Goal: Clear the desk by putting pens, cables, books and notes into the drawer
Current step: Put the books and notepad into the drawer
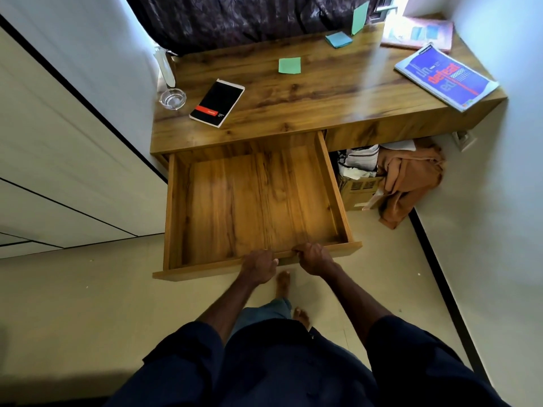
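The wooden drawer [176, 207] stands pulled far out of the desk [323, 92], and nothing lies inside it. My left hand [258, 267] and my right hand [314, 258] both grip its front panel, fingers curled over the top edge. On the desk lie a black book with a red band [217, 102], a blue-covered book [446, 76], a pink book [420, 33], a green note [290, 65], a blue note pad [338, 39] and a second green note [360, 17] leaning up at the back.
A glass ashtray [172, 99] sits at the desk's left end beside a white wall. Under the desk on the right are a cardboard box [358, 189] with papers and an orange cloth [408, 180]. My bare feet stand on the floor below the drawer.
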Available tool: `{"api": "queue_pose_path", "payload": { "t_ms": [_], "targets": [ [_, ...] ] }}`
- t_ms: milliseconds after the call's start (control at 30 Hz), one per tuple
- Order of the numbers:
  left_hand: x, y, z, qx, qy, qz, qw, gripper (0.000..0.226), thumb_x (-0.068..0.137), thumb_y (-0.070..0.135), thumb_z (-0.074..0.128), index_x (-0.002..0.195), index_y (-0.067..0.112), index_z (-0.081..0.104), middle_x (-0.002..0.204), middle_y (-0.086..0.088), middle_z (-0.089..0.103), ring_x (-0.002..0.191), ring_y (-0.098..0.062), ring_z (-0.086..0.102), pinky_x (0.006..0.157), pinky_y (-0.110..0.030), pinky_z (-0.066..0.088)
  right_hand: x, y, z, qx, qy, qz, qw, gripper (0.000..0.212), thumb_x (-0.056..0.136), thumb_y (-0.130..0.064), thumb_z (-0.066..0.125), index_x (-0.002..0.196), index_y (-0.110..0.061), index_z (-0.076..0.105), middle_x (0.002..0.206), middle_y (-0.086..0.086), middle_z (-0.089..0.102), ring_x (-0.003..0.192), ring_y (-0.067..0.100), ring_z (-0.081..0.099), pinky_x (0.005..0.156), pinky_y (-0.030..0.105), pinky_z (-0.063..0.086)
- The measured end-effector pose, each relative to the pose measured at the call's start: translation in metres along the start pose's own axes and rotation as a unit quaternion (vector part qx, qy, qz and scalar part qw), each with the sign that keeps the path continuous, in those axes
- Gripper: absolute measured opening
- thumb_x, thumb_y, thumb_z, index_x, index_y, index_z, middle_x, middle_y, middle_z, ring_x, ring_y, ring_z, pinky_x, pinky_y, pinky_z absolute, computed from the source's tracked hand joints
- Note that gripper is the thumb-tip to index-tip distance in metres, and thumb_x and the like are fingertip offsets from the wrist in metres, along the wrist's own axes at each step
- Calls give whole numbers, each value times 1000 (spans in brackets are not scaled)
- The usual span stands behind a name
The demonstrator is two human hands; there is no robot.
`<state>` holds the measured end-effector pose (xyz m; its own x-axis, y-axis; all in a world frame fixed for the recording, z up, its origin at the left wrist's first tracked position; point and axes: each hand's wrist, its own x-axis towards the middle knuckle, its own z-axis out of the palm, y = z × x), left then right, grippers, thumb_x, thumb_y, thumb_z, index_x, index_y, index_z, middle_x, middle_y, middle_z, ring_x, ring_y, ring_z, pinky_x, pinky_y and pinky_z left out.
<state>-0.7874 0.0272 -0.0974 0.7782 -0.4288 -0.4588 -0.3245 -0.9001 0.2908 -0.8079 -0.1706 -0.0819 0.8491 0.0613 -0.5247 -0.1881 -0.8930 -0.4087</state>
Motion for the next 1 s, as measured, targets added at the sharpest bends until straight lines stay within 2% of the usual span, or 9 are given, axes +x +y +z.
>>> {"api": "queue_pose_path", "payload": {
  "t_ms": [100,200,300,433,533,667,767,933,1000],
  "targets": [
    [10,-4,-5,9,-48,0,999,41,105,36,43,120,3,60,123,-17,64,114,-33,59,88,-36,43,10,12,3,33,2,-28,999,52,98,-43,31,122,-12,66,119,12,66,106,34,65,80,38,53],
    [31,-5,-21,13,-122,-1,992,44,100,40,50,123,4,61,126,-16,63,115,-32,59,86,-34,44,31,29,1,50,-51,3,997,32,99,-31,54,121,-12,66,120,9,64,115,30,62,94,42,52],
    [61,-5,-38,40,-240,3,970,45,95,42,60,112,2,68,116,-16,67,106,-31,63,77,-31,44,41,32,-21,124,-91,22,988,25,97,-34,62,110,-15,69,116,7,65,109,23,64,92,36,54],
    [100,14,-58,68,-327,10,942,54,99,50,53,123,3,64,123,-13,64,112,-31,61,91,-39,51,35,29,-64,274,-106,88,952,6,93,-24,68,94,-19,72,103,5,70,95,18,67,84,37,59],
    [127,53,-72,57,-309,55,948,46,104,41,45,118,2,64,123,-15,66,109,-32,62,84,-35,46,30,44,-94,342,-59,128,929,21,96,-30,64,99,-14,76,97,2,72,90,16,68,74,27,54],
    [155,103,-93,13,-288,111,951,37,103,37,46,123,10,63,117,-11,65,100,-24,60,83,-36,47,27,70,-130,408,-7,173,896,23,102,-26,54,101,-15,74,99,6,75,89,19,70,72,30,57],
    [176,134,-108,-29,-259,140,955,30,103,33,48,116,11,64,104,-7,63,99,-26,62,79,-35,46,29,94,-153,429,11,158,889,23,103,-23,51,101,-15,72,103,11,75,87,19,71,72,30,56],
    [204,179,-124,-100,-181,148,967,31,103,28,50,122,11,66,113,-10,68,93,-18,61,75,-32,48,38,139,-199,451,21,116,885,22,104,-22,49,109,-15,69,103,5,75,97,20,72,74,28,55],
    [217,201,-126,-131,-150,130,971,29,100,29,51,112,12,71,104,-8,71,90,-20,67,76,-39,56,38,165,-220,464,37,91,880,21,103,-20,52,110,-12,70,101,6,76,94,20,74,72,28,55]
  ]
}}
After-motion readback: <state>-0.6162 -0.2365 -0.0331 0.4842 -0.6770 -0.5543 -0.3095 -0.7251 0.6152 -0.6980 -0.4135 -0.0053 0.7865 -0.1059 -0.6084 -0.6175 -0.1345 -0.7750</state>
